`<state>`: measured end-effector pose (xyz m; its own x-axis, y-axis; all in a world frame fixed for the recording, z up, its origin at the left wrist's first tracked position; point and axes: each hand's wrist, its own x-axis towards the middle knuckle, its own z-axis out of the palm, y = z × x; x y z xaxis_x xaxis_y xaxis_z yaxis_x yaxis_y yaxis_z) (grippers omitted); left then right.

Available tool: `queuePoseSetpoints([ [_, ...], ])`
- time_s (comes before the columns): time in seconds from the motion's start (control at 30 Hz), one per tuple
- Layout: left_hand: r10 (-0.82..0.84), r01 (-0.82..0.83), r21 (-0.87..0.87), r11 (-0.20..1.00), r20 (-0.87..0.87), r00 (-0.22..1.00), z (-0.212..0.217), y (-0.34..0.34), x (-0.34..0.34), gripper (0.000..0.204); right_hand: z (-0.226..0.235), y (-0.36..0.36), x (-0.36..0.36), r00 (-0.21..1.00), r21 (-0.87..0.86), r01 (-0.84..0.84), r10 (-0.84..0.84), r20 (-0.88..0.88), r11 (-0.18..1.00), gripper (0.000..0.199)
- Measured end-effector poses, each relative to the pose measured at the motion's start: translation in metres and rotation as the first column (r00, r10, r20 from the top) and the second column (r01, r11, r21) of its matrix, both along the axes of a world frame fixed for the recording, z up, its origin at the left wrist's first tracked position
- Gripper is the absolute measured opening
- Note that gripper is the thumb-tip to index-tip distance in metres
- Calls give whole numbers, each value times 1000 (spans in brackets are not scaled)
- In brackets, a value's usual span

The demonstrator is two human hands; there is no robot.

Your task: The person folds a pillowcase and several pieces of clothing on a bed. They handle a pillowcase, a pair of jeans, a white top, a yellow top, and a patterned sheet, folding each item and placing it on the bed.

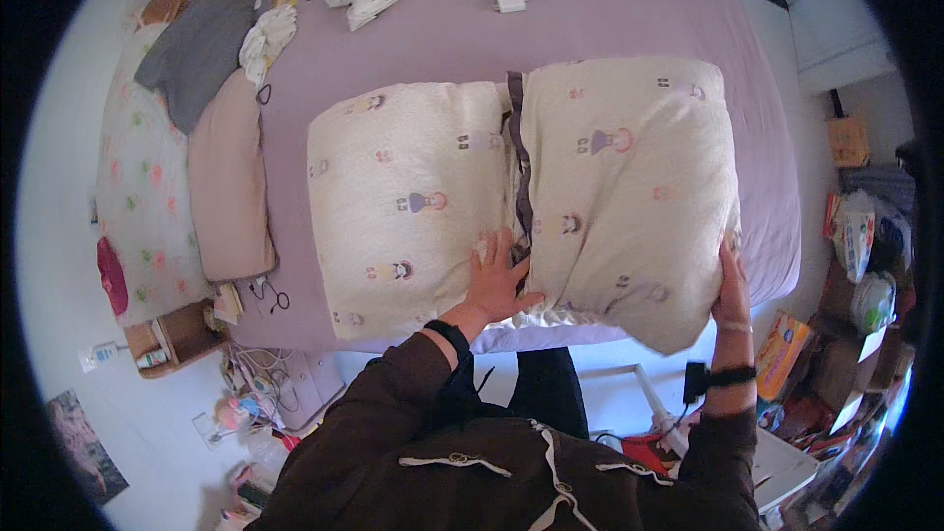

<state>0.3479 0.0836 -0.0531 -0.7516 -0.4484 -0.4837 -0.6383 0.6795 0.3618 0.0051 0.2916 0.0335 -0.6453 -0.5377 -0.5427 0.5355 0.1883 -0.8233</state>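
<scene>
While pillows lie leftward, hands touch the quilt, left splayed, right's grip unclear.

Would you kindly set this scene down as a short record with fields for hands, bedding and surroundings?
Left hand: spread on the bedding, beside the dark trim
Right hand: at the bedding's right edge; exact grip unclear
Bedding: cream, printed with small figures, in two plump sections
Surface: lavender sheet
Left side: pink pillow, gray pillow
Far side: white charger
</scene>
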Motion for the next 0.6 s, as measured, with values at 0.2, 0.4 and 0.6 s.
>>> queuePoseSetpoints([
  [0.2,37,6,410,912,-96,995,2,-49,65,74,156,-75,127,815,-321,-543,579,23,776,42],
  [0.4,466,-125,935,332,-48,884,15,-76,160,63,207,-228,279,87,-290,-954,858,-507,-75,29],
  [0.6,546,-494,750,440,213,810,17,-99,383,53,112,-341,517,-45,-104,-986,800,-599,-134,38],
])
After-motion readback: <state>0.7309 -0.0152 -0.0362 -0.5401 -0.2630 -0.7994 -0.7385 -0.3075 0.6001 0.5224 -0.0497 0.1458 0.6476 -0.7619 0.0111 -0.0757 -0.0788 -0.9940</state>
